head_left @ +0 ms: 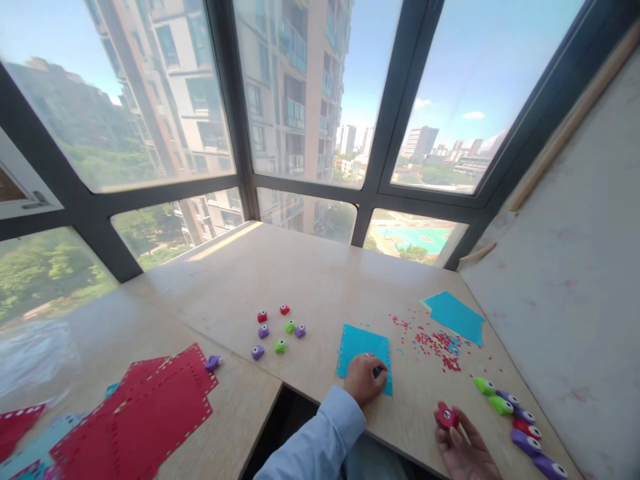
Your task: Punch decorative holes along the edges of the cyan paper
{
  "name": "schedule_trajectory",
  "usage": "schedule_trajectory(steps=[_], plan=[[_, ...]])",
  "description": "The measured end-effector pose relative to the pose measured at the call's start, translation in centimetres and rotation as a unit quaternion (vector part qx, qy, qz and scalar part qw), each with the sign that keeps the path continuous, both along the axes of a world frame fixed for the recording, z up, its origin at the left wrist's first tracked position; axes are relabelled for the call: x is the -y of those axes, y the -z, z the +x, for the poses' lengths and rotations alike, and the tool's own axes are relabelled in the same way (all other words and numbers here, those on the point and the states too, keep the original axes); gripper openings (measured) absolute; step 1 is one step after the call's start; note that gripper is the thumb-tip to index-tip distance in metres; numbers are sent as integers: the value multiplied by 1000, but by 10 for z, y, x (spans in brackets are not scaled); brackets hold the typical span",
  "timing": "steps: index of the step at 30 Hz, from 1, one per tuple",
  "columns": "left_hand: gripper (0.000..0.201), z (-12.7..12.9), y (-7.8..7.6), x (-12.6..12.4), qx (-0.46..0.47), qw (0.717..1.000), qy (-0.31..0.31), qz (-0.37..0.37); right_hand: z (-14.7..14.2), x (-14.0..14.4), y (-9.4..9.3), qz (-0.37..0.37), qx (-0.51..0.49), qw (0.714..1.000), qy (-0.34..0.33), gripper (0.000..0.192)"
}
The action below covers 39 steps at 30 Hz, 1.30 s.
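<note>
At the window desk (pixel 320 280), my left hand (pixel 364 379) presses curled fingers on the near edge of a blue paper sheet (pixel 363 347), while my right hand (pixel 463 450) grips a red punch (pixel 446 416) between thumb and fingertips.

A small square sheet of turquoise paper (pixel 361 347) lay flat on the pale wooden desk (pixel 310 273), its near edge close to the desk's front edge. Its left and top margins looked nibbled with tiny notches. The left hand (pixel 365 378), in a light blue sleeve, rested knuckles-up on the sheet's near right corner, pinning it down, with something dark just showing beneath the fingers. To the right, near the front edge, sat a little red paper punch (pixel 446 417), rounded, with a white eye-like dot. The right hand (pixel 463 450) cupped it loosely, thumb touching its side.
</note>
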<state>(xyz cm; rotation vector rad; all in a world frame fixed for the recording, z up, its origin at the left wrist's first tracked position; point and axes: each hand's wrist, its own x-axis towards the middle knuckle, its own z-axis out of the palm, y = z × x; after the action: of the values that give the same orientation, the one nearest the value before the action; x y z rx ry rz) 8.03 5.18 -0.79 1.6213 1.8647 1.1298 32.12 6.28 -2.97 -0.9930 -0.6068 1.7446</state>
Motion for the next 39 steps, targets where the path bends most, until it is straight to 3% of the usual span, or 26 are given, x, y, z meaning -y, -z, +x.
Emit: schedule_trajectory(steps=[4,8,13,30,39], plan=[[19,-1,0,-1,-4,1000,0,-2,-4,4,-3,22,-4,999,29,46],[18,-3,-2,0,1,1000,-7,1,-14,8,-18,3,-31,999,36,54],[16,-5,-2,0,23,1000,5,16,-22,8,-31,16,-41,999,26,49],[19,-7,0,5,67,997,34,20,-24,7,-26,39,-24,999,12,55],[19,-6,1,5,0,999,41,18,-29,3,-26,58,15,998,-9,48]])
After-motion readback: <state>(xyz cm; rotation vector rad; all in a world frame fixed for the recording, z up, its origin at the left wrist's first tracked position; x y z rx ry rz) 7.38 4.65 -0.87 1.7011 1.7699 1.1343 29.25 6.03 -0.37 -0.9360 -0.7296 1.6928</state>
